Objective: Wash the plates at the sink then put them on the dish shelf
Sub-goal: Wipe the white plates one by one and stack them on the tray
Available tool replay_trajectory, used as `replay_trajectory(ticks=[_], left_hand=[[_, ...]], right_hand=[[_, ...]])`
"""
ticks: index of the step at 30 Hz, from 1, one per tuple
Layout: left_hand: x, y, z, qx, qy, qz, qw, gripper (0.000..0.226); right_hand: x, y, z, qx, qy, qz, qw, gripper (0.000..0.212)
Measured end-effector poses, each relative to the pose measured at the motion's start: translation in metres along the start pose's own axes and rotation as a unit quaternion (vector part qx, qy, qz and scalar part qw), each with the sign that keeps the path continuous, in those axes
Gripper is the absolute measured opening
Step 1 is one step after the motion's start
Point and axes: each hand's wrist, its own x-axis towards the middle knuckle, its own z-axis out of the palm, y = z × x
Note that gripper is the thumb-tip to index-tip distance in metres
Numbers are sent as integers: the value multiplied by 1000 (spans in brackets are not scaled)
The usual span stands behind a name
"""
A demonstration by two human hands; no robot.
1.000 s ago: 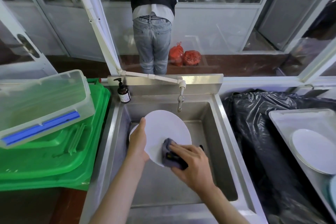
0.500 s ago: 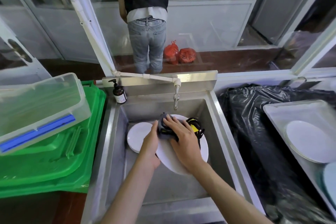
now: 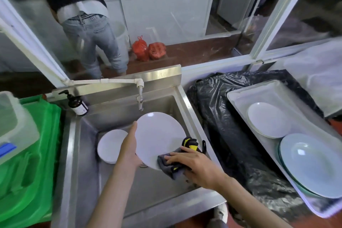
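Note:
Over the steel sink [image 3: 181, 98] I hold a large white plate [image 3: 157, 133] tilted up under the tap [image 3: 140, 102]. My left hand [image 3: 129, 148] grips its left rim, fingers behind it. My right hand [image 3: 192, 161] presses a grey and yellow cloth [image 3: 175, 166] against the plate's lower right edge, fingers curled over the cloth. A smaller white plate [image 3: 109, 146] lies in the basin to the left, partly behind my left hand.
A dark soap pump bottle [image 3: 78, 105] stands at the sink's back left corner. Green bin lids [image 3: 37, 153] and a clear box lie left. Right of the sink sits a black bag [image 3: 231, 126], then a white tray [image 3: 238, 94] holding several plates. A person stands behind the glass.
My right hand with the cloth slid from the plate's top edge down to its lower right edge. The plate tipped up more. The view shifted left and down.

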Motion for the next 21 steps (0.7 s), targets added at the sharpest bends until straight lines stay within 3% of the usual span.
replay_trajectory(ticks=[2,4,7,9,14,16,21], left_hand=[[1,-8,20,33,-1,18,999,46],[-1,-17,42,68,-4,46,997,43],[-2,-34,79,89,-37,65,993,37],[-8,-43,106,104,-47,63,991,33],[3,-83,167,115,-75,67,988,44],[7,-99,193,102,-76,70,989,42],[17,-135,256,108,-65,51,991,40]], right_hand=[[-19,20,-20,-4,7,74,997,40],[-40,36,-37,68,55,166,982,22],[-71,58,-59,194,201,265,923,11],[-91,73,-73,290,250,317,868,14],[-133,100,-112,525,236,413,706,20],[-148,107,-124,554,230,421,680,21],[-185,146,-146,552,303,453,632,24]])
